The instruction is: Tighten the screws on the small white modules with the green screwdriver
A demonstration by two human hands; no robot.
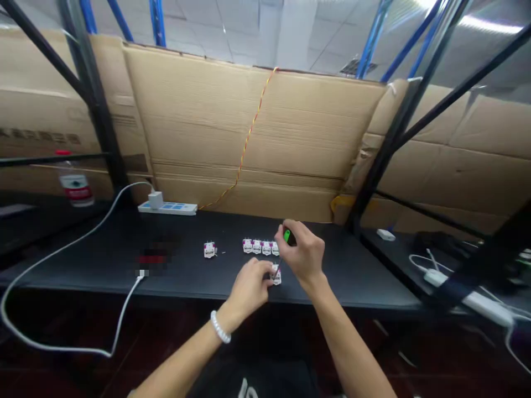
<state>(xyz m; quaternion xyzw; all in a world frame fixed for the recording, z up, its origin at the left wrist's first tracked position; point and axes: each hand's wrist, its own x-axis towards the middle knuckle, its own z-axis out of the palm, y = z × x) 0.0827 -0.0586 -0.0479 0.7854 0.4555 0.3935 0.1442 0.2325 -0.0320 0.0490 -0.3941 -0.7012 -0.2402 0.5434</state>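
Near the table's front edge, my left hand (250,286) grips a small white module (276,275) by its left side, fingers closed on it. My right hand (303,250) is wrapped round the green and black handle of a screwdriver (287,235). The thin shaft slants down to the module, its tip at or very near the module's face; exact contact is too small to tell. Just behind, several like white modules with purple parts (257,246) stand side by side in a row, partly covered by my right hand. One more module (209,250) lies apart to the left.
A white power strip (174,208) with a plugged-in charger (156,199) lies at the back left. Its white cable (53,254) loops over the table's front edge. Cardboard (249,132) walls the back of the black table (352,276). Dark rack posts (379,160) flank it.
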